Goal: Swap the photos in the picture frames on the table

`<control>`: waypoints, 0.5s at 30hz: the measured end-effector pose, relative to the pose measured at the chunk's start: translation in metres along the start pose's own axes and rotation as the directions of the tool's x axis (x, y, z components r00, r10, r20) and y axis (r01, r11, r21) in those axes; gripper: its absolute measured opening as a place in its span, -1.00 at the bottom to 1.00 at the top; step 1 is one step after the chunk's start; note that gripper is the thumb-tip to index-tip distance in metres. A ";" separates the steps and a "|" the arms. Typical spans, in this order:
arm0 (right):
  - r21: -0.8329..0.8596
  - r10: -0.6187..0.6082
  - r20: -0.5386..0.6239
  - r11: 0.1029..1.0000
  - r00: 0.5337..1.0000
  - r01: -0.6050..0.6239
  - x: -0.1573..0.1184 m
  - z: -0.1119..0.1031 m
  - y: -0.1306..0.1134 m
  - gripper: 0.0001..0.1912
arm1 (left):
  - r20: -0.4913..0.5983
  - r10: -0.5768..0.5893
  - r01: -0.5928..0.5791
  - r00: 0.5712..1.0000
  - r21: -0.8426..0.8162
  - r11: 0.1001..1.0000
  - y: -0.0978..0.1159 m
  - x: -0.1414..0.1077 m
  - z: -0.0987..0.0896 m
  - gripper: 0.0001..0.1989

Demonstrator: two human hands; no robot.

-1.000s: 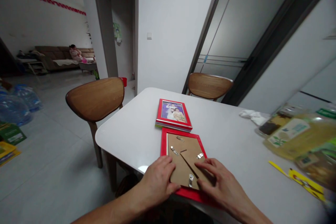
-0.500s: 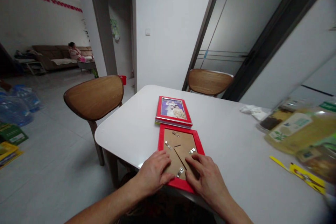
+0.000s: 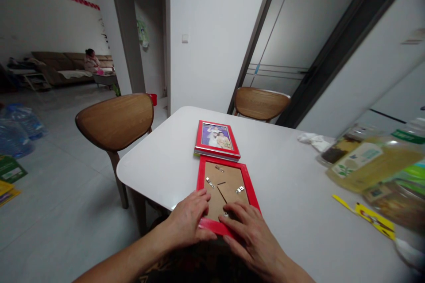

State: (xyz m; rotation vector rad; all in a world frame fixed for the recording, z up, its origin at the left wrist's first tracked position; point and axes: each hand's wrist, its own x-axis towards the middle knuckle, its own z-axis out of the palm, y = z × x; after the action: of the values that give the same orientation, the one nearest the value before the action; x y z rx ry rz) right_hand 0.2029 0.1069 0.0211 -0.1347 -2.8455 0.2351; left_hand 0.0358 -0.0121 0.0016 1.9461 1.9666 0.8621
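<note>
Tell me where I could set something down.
The widest bare stretch of table lies between the photo frame and the bottle; a smaller one lies left of that frame, up to the table edge. Crowded: the right side, with bottle, containers and yellow strip, and the near edge, where left hand and right hand touch the face-down frame.

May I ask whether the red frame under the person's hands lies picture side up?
No, the red frame shows its brown backing board with metal clips facing up.
</note>
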 end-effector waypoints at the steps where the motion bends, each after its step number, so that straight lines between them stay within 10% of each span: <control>1: 0.010 0.017 -0.004 1.000 1.000 -0.017 0.001 0.000 0.004 -0.72 | -0.001 0.001 -0.001 1.000 0.002 1.000 0.000 0.000 -0.001 -0.52; 7: -0.110 0.356 -0.135 0.922 0.925 -0.371 0.018 0.004 0.043 -0.68 | 0.025 -0.004 0.003 1.000 0.051 0.999 0.003 0.001 -0.004 -0.44; 15: -0.091 0.397 -0.071 0.911 0.915 -0.402 0.014 0.003 0.053 -0.68 | 0.037 -0.056 0.054 0.998 0.047 0.997 0.005 0.002 -0.004 -0.56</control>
State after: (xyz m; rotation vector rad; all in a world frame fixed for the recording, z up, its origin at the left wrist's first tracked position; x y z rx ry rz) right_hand 0.1919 0.1599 0.0127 -0.7396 -2.7507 0.1626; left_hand 0.0372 -0.0111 0.0082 1.9087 2.0254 0.7661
